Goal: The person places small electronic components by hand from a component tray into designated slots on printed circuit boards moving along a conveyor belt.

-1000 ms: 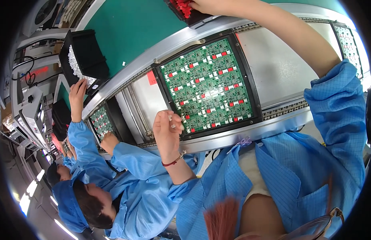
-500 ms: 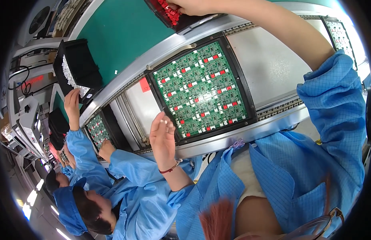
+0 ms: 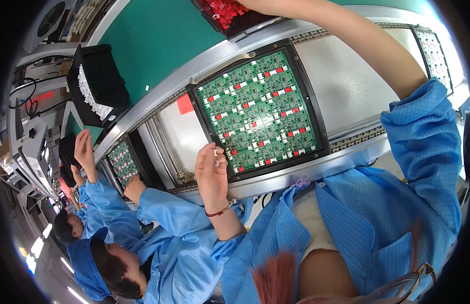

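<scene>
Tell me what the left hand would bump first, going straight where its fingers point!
Probably the black frame around the green circuit boards, though the left hand might pass above it.

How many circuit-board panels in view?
3: centre panel, beside the person's left hand; left panel, by a co-worker's hand; far-right panel, near the picture's edge. More may be hidden farther left.

Here we pick up a small red card (image 3: 185, 104), lying on the pale surface (image 3: 189, 137) just left of the framed circuit boards (image 3: 258, 114), with a short dark marking on it; any print on the boards is too tiny for us to read.
</scene>
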